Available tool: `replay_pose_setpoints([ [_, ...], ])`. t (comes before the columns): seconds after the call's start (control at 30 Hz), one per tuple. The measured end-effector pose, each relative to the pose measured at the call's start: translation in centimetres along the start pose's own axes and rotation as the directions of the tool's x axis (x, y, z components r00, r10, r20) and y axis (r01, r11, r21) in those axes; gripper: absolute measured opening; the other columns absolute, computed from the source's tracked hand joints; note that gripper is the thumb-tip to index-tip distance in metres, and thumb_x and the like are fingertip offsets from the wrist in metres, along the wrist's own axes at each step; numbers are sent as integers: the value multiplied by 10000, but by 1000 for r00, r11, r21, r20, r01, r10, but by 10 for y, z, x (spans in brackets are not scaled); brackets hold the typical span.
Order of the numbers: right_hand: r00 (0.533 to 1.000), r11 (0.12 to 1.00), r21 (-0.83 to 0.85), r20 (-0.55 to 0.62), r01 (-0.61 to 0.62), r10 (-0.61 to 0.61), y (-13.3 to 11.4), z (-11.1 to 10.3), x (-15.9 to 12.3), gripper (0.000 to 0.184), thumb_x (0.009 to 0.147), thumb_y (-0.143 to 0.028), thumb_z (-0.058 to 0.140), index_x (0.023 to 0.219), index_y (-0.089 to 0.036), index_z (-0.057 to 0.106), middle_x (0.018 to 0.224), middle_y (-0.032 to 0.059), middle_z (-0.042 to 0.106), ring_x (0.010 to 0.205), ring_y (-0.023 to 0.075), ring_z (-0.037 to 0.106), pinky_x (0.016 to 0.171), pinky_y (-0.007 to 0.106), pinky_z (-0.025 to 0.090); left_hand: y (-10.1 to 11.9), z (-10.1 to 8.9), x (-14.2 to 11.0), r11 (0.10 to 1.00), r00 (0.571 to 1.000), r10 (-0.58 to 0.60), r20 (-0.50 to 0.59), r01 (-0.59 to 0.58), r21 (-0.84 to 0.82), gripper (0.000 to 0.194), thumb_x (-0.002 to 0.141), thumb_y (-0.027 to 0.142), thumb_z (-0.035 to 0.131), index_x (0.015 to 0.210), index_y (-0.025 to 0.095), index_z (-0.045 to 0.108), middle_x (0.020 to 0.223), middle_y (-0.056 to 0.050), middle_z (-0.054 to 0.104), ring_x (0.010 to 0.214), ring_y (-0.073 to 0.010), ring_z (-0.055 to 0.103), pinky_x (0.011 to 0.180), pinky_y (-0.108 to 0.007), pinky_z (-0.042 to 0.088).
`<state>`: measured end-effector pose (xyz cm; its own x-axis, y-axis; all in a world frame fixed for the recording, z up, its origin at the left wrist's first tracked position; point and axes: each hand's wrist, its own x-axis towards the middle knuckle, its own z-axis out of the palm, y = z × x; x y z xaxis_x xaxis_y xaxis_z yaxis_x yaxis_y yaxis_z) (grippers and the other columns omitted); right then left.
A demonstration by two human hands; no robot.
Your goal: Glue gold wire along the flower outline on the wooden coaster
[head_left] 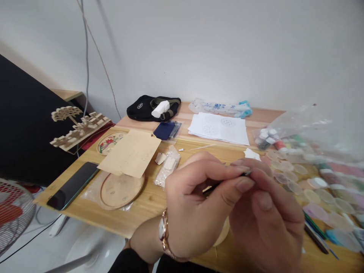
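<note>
Above the wooden worktop [150, 197], your left hand [196, 212] pinches a slim dark tool [210, 190] between thumb and index finger, its shaft running back toward the palm. Your right hand [267, 227] meets it at the tip, fingers bent close around that end; whether they clamp it or merely touch it, you cannot tell from this angle.

The work looks small and close, and probably calls for light, even pressure. Let the left fingers anchor the shaft while the right ones make the fine movements, and brace one hand against the other to damp any shake. Lowering both wrists toward the worktop would likely add steadiness, and tilting the tip out from behind your fingertips would give you a clearer view.

Below the fingers, a pale yellow round piece [223, 234] sits partly hidden, easily knocked by a dropping wrist. To their right lie shallow translucent cups [312, 196] and slender pens [315, 238]; a wide right elbow could scatter them. Beyond the fingers rest printed sheets [218, 129], well apart from your grip.
</note>
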<state>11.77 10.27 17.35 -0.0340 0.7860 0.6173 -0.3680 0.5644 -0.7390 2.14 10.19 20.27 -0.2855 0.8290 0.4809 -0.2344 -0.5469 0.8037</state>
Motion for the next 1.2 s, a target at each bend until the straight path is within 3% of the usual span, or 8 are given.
replay_pose_setpoints([
  [0.43, 997, 987, 142, -21, -76, 80, -1, 1, 13, 205, 895, -271, 597, 1045, -331, 723, 1056, -9, 675, 686, 104, 595, 495, 251, 565, -2, 0, 2, 996, 1000, 7, 18, -5, -94, 202, 728, 53, 736, 810, 237, 743, 689, 26, 644, 439, -51, 551, 334, -163, 438],
  [0.6, 994, 993, 77, -64, -87, 92, -2, 1, 11, 193, 890, -306, 604, 1032, -354, 725, 1051, -9, 673, 791, 132, 629, 498, 250, 554, 1, -1, 1, 991, 996, 91, 18, -92, 96, 138, 742, 157, 773, 843, 247, 745, 689, 18, 658, 524, -96, 616, 382, -200, 487],
  [0.73, 995, 998, 24, -75, -64, 65, -3, 2, 7, 213, 901, -294, 586, 1055, -354, 720, 1090, -23, 669, 909, 133, 637, 580, 237, 588, 4, -1, 1, 981, 992, 123, 25, -125, 146, 107, 752, 189, 771, 845, 234, 742, 775, 3, 719, 651, -131, 672, 484, -227, 557],
  [0.9, 997, 998, -55, -76, -17, 13, 0, 1, 5, 246, 919, -281, 553, 1096, -364, 702, 1124, -41, 661, 1041, 135, 621, 913, 271, 588, 6, -1, 1, 955, 981, 193, 32, -195, 224, 84, 759, 176, 764, 833, 213, 745, 762, 3, 722, 651, -108, 640, 592, -227, 588],
  [1.2, 1000, 994, -106, -28, 7, -10, 0, -2, 3, 292, 938, -258, 505, 1137, -382, 678, 1150, -35, 644, 1046, 158, 618, 921, 317, 592, 6, -4, 1, 942, 982, 187, 38, -190, 277, 41, 778, 206, 749, 799, 238, 735, 708, 5, 688, 584, -104, 613, 473, -219, 535],
])
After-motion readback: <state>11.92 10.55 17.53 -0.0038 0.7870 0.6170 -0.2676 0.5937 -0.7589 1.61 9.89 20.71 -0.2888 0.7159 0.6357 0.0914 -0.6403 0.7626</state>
